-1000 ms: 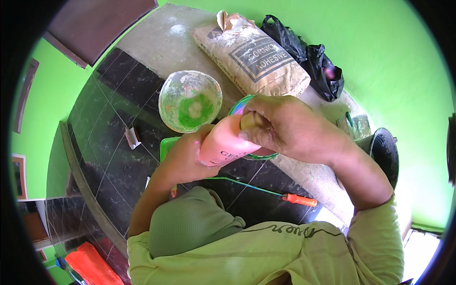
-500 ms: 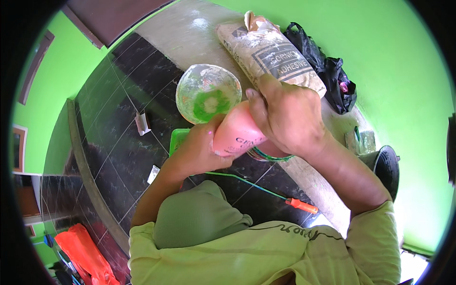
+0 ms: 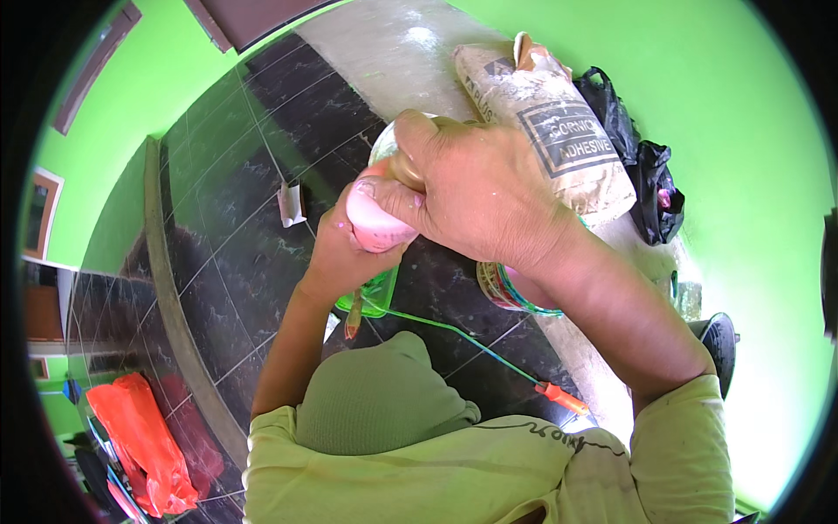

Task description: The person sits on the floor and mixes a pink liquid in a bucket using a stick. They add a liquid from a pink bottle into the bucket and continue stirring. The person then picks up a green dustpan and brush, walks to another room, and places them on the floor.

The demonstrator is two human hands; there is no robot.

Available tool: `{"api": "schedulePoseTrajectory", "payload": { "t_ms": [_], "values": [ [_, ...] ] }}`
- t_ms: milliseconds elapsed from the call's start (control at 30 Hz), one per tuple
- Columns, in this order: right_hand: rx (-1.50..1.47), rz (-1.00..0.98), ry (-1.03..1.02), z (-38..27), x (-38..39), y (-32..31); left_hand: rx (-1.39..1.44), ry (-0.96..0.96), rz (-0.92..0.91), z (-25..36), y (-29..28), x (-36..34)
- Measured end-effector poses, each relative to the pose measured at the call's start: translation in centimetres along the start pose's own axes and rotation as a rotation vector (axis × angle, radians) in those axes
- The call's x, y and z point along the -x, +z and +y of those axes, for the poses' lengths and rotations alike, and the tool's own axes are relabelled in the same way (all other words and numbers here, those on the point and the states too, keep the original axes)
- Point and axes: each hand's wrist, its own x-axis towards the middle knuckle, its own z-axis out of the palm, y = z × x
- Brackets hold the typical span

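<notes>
My left hand point(image 3: 340, 253) is wrapped around a pink plastic bottle point(image 3: 381, 225) with printing on it, held in front of me. My right hand point(image 3: 471, 183) is closed over the bottle's upper part, and a small yellowish object point(image 3: 408, 172), partly covered, shows within its fingers. Behind my right hand, only part of a pale bowl point(image 3: 384, 140) shows. A round container with a banded rim point(image 3: 502, 288) lies below that hand, largely hidden by it.
A paper sack point(image 3: 567, 157) and black plastic bags point(image 3: 655, 201) lie along the green wall. A green tray point(image 3: 384, 286), an orange-handled tool point(image 3: 559, 397), a dark bucket point(image 3: 716, 349), a white scrap point(image 3: 290, 205) and an orange bag point(image 3: 140, 437) rest on the floor.
Both hands, with the bottle, have moved up and to the left, now covering much of the bowl. The view has shifted, so the sack and bags appear further right.
</notes>
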Motion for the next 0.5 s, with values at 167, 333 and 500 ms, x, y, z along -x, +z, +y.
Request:
{"api": "schedulePoseTrajectory", "payload": {
  "t_ms": [167, 333, 500],
  "values": [
    [0.005, 0.04, -0.04, -1.0, -1.7, 2.5, -0.071, 0.018, 0.046, -0.7, -0.9, 1.6],
    [-0.02, 0.042, -0.005, -2.7, -3.2, 5.9, -0.227, -0.076, 0.138, -3.4, -2.3, 2.5],
    [-0.049, -0.06, -0.015, -1.0, -1.2, 6.1, 0.224, -0.192, 0.456, -8.1, -7.6, 4.4]
  ]
}}
